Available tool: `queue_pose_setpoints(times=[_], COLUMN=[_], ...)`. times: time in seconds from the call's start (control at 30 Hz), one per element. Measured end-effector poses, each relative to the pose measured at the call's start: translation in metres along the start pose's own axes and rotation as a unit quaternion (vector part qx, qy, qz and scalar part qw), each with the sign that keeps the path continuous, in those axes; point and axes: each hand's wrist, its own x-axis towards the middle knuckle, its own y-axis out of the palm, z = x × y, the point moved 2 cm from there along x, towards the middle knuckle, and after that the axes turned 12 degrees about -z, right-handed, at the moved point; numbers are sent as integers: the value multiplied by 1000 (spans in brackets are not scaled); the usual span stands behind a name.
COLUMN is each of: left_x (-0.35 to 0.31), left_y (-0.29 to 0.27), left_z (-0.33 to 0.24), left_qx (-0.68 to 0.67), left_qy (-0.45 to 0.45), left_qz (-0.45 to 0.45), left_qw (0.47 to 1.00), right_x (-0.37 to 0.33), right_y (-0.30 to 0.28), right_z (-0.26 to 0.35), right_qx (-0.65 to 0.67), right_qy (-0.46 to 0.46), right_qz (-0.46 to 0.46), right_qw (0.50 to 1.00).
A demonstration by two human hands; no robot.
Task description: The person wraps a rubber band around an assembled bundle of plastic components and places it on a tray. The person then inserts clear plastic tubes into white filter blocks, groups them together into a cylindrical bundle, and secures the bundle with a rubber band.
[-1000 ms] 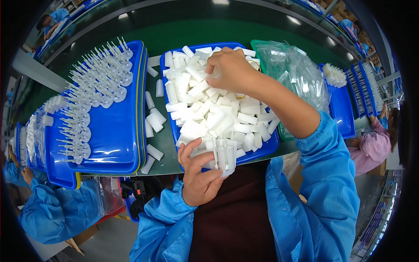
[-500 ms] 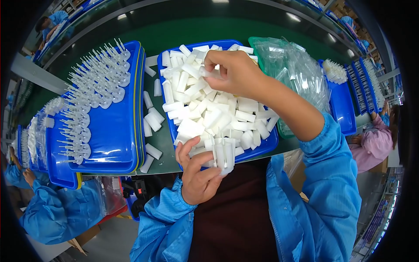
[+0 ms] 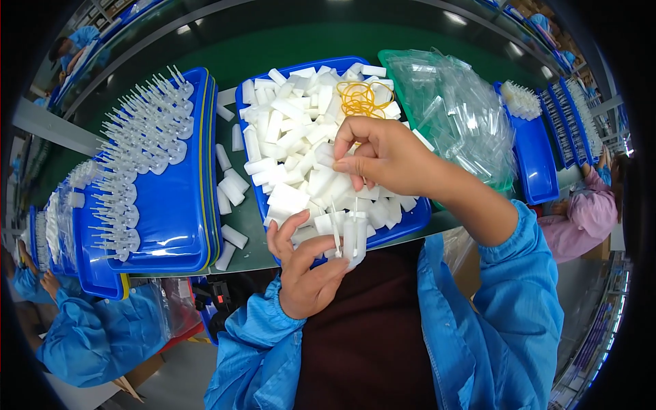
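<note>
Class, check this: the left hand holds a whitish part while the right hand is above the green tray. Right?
The place is wrong: in the head view, the right hand is above the blue tray of white pieces. The left hand does hold a whitish part.

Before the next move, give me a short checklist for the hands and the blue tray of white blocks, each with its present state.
1. Left hand has the stemmed holder: ok, held at the tray's near edge.
2. Right hand has a white block: ok, pinched at the fingertips.
3. A bare stem shows on the holder: ok, a thin one stands up on its left side.
4. Yellow rubber bands clear of the right hand: cannot tell; they lie on the pile close to its far edge.
5. All blocks inside the blue tray: not ok, loose blocks lie on the table to its left.
</note>
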Motion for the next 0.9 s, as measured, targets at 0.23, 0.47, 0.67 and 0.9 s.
queue_pose_setpoints(times=[0.23, 0.47, 0.67, 0.9], left_x=[4, 6, 7, 9], left_y=[3, 7, 10, 13], left_z=[-11, -15, -17, -20], left_qx=[84, 96, 98, 108], left_qy=[35, 56, 64, 70], left_qz=[37, 63, 69, 86], left_qw=[995, 992, 991, 988], right_x=[-10, -21, -37, -48], right_y=[-6, -12, -11, -9], right_z=[6, 2, 8, -8], right_qx=[-109, -100, 4, 101], right_qy=[-199, -205, -71, -33], right_qz=[-28, -61, -26, -34], right_qw=[974, 972, 997, 994])
